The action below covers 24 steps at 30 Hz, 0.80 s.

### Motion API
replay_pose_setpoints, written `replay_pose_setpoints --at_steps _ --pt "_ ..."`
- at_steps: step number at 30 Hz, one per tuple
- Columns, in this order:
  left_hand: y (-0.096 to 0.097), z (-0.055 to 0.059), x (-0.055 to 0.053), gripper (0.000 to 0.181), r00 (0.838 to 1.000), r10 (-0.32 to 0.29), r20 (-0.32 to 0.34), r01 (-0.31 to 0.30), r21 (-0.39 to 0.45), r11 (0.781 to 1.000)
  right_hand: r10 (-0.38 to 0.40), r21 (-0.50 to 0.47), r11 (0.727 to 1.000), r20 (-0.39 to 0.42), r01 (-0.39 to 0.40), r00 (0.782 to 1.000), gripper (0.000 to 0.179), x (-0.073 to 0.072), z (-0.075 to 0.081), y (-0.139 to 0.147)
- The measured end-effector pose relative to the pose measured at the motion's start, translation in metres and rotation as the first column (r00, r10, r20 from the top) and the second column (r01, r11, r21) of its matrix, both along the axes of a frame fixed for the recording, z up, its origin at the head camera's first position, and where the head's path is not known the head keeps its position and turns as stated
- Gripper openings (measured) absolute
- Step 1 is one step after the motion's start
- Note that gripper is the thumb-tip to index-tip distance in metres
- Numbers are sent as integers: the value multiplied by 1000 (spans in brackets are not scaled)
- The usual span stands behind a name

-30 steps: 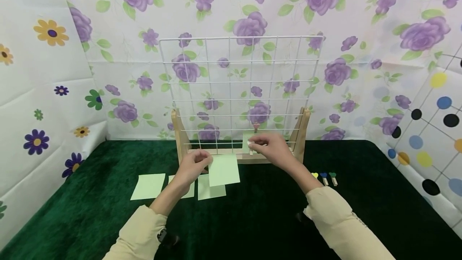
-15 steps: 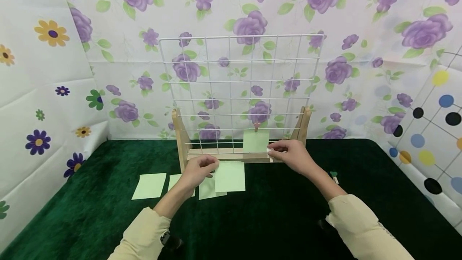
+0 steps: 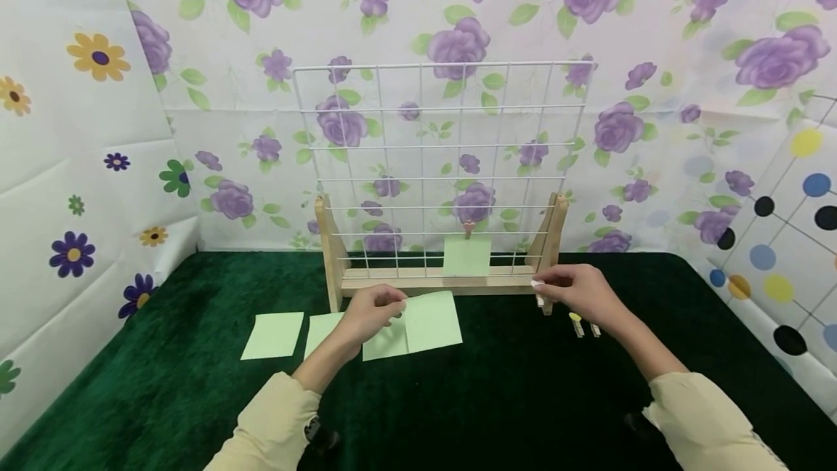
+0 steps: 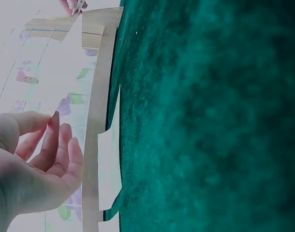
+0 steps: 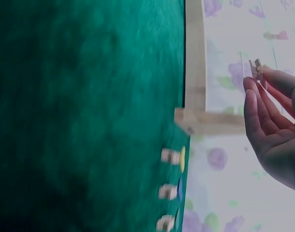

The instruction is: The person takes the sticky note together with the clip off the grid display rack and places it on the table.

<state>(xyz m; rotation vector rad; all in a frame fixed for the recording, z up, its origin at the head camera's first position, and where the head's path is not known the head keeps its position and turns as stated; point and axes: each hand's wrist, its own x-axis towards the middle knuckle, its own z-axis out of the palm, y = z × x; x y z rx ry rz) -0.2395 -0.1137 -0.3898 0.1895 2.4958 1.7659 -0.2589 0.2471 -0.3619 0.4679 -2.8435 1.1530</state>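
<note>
My left hand point(image 3: 369, 315) pinches a pale green paper note point(image 3: 434, 322) by its upper left corner, in front of the rack. Between my right hand's point(image 3: 582, 295) thumb and fingertips is a small wooden clothespin point(image 5: 257, 71) with a white top, near the rack's right foot. The clothespin is apart from the held note. On the white wire grid point(image 3: 421, 65), another green note point(image 3: 467, 256) hangs low from a pink-topped clothespin point(image 3: 468, 230). Two more notes lie left on the cloth, one point(image 3: 272, 335) fully visible; another point(image 3: 382, 344) is partly covered by the held note.
The grid stands in a wooden base point(image 3: 392, 284) with upright side supports point(image 3: 554, 238). Right of it, a yellow-topped clothespin point(image 5: 171, 157), a blue-topped one point(image 5: 169, 192) and a green-topped one point(image 5: 166, 223) lie in a row on the dark green cloth point(image 3: 471, 398).
My right hand has moved right with its clothespin, away from the hanging note, which is now uncovered. My left hand has shifted slightly right and down with its note.
</note>
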Motion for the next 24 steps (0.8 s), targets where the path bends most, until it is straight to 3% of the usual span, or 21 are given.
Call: replay_pose_setpoints --at_steps 9,24 --pt "8 0 -7 11 1000 -13 -17 12 -41 999 -69 8 998 74 69 995 44 4 -4 36" --pt "20 -3 -10 12 998 -55 19 57 -152 987 -154 15 988 115 153 981 49 7 -15 82"
